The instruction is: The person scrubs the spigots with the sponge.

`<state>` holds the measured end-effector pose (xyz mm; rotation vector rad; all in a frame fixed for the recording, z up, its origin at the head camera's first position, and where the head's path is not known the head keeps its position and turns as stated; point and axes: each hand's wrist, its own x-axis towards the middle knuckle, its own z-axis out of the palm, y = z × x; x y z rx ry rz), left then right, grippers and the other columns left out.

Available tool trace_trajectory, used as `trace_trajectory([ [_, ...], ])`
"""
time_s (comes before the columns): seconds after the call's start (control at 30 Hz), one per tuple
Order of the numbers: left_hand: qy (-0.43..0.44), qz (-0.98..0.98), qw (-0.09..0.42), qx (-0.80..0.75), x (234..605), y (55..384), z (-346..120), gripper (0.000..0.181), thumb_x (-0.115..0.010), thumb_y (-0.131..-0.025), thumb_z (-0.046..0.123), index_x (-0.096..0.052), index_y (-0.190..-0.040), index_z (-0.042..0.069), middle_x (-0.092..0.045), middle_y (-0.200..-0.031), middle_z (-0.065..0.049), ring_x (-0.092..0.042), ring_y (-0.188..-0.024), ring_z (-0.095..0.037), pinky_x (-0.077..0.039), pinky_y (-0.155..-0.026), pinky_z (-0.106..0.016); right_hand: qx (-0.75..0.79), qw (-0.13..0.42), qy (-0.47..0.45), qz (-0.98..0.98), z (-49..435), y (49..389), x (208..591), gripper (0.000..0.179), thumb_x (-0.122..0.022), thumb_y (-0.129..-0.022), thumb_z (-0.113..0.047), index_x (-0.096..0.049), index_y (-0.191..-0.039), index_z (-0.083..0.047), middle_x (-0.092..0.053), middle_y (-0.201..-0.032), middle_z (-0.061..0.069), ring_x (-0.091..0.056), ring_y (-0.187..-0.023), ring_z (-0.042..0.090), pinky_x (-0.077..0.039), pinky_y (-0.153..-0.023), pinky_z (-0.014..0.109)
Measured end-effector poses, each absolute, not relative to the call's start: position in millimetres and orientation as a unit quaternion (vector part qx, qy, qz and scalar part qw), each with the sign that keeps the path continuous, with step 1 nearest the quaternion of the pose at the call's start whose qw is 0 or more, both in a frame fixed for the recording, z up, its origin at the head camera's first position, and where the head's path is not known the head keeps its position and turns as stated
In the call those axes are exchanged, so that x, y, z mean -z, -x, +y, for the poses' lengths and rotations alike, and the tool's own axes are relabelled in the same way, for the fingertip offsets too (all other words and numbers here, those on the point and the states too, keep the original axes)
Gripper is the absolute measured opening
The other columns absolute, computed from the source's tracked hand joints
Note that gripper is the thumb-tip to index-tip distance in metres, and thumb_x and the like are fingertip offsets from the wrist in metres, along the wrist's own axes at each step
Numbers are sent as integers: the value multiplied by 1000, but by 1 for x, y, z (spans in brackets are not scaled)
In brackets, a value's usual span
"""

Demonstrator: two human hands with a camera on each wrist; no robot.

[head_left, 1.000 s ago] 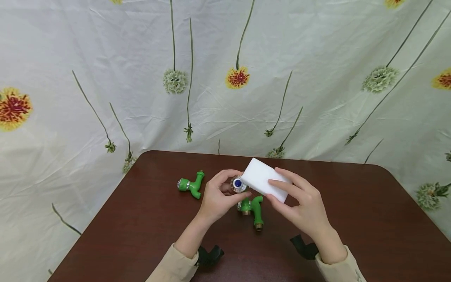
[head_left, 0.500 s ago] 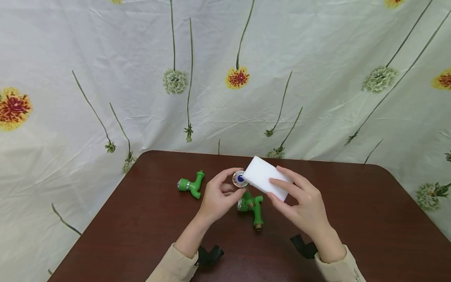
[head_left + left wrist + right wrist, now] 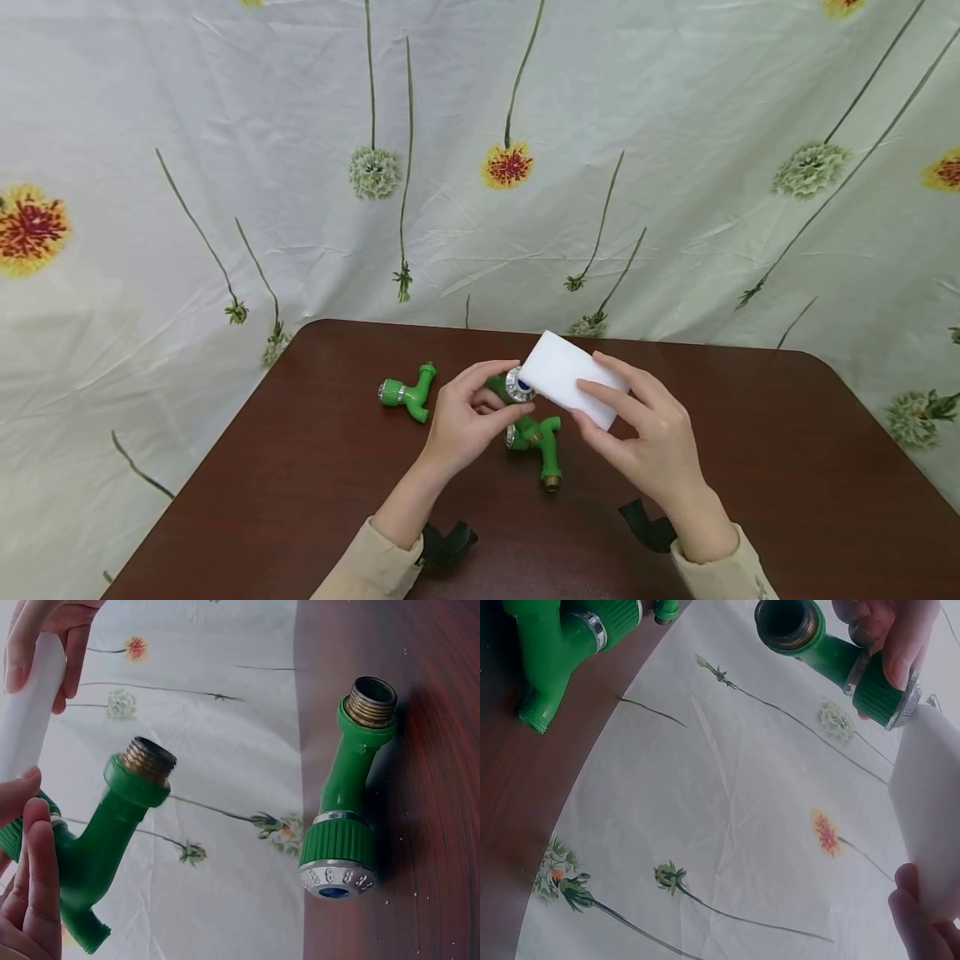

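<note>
My left hand (image 3: 467, 421) grips a green faucet (image 3: 101, 836) by its ribbed knob, holding it above the table. The faucet's threaded brass end shows in the left wrist view; in the head view the hand hides most of its body. Between thumb and fingers, my right hand (image 3: 654, 429) pinches a white sponge block (image 3: 566, 375). One corner of the sponge touches the silver rim of the knob (image 3: 896, 701) and partly covers its blue centre. Below the hands, a second green faucet (image 3: 550, 454) lies on the table.
A third green faucet (image 3: 411, 395) lies on the dark red-brown table (image 3: 315, 467), left of my left hand. Behind the table hangs a white cloth (image 3: 450, 225) printed with flowers. Black wrist-worn pieces (image 3: 447, 546) sit near both cuffs.
The held faucet has tilted and turned in my left hand, so its knob end now faces more to the right. The sponge has shifted slightly right and stays against the knob.
</note>
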<state>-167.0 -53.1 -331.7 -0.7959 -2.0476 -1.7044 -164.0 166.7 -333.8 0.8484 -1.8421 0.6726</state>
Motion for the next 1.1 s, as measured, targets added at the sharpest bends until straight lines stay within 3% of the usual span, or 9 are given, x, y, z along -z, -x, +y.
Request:
trace_trajectory([
  [0.4,278,-726,205,594,332,168,-52,43,-77,-72,-5,-63,-113,-6,-62,-104,-17,-57,-56,-19,-47,-47,-26,-270,485,-329,-764,173,166,333,29,-60,-86,-34,-75,-92,-10,-65,-111,11,-63,-90,25,-49,-62,33],
  [0.6,272,-740,217,576,332,167,-52,42,-79,-70,-3,-65,-109,-5,-63,-91,-14,-54,-56,-18,-46,-48,-26,-273,474,-337,-766,171,167,334,30,-62,-87,-37,-75,-94,-10,-64,-113,11,-63,-93,26,-50,-66,33],
  [0.73,265,-744,218,574,331,167,-52,44,-80,-69,-3,-65,-110,-4,-60,-80,-15,-50,-55,-16,-42,-47,-25,-289,470,-343,-760,171,167,334,30,-63,-87,-37,-74,-95,-10,-64,-113,11,-62,-94,26,-50,-73,25],
  [0.97,274,-733,216,583,332,168,-53,44,-80,-70,-3,-64,-111,-4,-60,-98,-15,-50,-54,-14,-44,-45,-27,-309,458,-345,-759,170,166,334,31,-64,-87,-38,-74,-96,-10,-64,-115,12,-62,-96,26,-46,-79,16],
  [1.1,267,-732,192,597,333,168,-53,41,-80,-70,-3,-62,-107,-3,-60,-95,-13,-50,-51,-13,-43,-43,-24,-303,432,-348,-775,171,164,335,33,-62,-87,-40,-74,-98,-11,-63,-116,10,-62,-97,25,-48,-75,18],
])
